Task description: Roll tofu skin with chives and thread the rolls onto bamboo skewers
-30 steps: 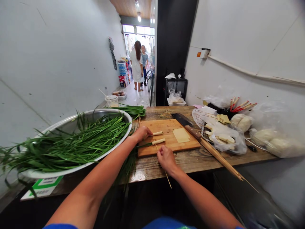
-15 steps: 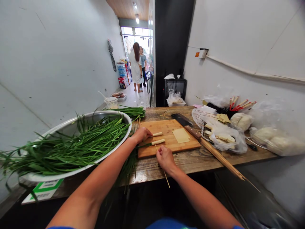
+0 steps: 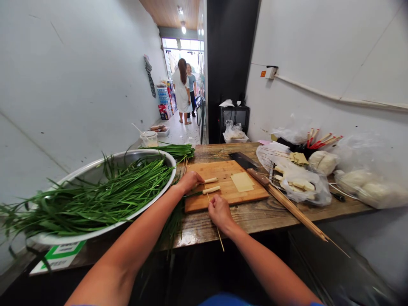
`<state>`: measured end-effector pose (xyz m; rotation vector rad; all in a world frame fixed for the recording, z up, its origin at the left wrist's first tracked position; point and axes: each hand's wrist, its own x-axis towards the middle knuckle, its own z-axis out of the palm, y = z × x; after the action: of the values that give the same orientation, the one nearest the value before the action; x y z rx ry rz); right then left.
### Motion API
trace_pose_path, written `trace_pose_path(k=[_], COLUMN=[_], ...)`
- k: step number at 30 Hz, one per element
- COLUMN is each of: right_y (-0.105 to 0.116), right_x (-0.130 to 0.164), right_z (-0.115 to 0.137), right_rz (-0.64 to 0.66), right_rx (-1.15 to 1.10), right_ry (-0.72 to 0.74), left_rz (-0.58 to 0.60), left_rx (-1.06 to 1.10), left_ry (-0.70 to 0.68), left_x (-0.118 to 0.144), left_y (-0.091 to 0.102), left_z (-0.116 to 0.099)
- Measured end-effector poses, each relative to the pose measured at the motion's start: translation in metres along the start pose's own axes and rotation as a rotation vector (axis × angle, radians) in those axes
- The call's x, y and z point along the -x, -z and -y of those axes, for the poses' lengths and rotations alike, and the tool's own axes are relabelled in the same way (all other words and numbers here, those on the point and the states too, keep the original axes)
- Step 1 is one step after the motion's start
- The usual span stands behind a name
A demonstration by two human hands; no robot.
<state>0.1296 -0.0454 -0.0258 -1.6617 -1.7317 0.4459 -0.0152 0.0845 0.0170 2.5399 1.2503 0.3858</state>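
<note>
Two pale tofu-skin rolls lie side by side over the wooden cutting board (image 3: 223, 170). My left hand (image 3: 191, 182) is closed on the left end of the upper tofu-skin roll (image 3: 211, 180). Green chives stick out from the lower tofu-skin roll (image 3: 211, 190). Pinched in my right hand (image 3: 219, 210) is a thin bamboo skewer (image 3: 220, 240), its upper part at the lower roll and its tail hanging past the table edge. How far the tip has gone in is too small to tell. A flat tofu-skin sheet (image 3: 242, 182) rests on the board's right side.
A metal basin (image 3: 95, 163) heaped with chives (image 3: 121, 195) stands left. A cleaver (image 3: 244, 160) and a skewer bundle (image 3: 296, 212) lie right of the board, near a bagged tray (image 3: 321, 193) of skewered rolls. Two people (image 3: 182, 91) stand at the back.
My right hand and the skewer's lower end have shifted very slightly left. My left hand and the rolls stay nearly where they were.
</note>
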Motion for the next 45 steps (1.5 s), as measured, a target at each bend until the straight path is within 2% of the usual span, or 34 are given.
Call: trace_pose_path(k=[8,23,27,36,45], right_y=[-0.001,-0.005,-0.002,-0.003,0.001], right_x=[-0.003,-0.007,-0.008,-0.013,-0.019], right_z=[0.005,0.008,0.012,0.014,0.019], right_rz=[-0.001,0.009,0.036,0.076,0.126], right_rx=[0.060,0.079,0.086,0.133,0.202], right_ry=[-0.017,-0.046,-0.066,-0.085,-0.074], left_rz=[0.036,0.018,0.024,-0.043,0.005], left_rx=[-0.044,-0.054,-0.038,0.016,-0.028], left_ry=[0.067,0.070,0.083,0.100,0.063], left_x=[0.000,0.000,-0.001,0.000,-0.006], left_y=[0.002,-0.001,0.000,-0.008,-0.003], left_z=[-0.005,-0.002,-0.002,0.001,0.002])
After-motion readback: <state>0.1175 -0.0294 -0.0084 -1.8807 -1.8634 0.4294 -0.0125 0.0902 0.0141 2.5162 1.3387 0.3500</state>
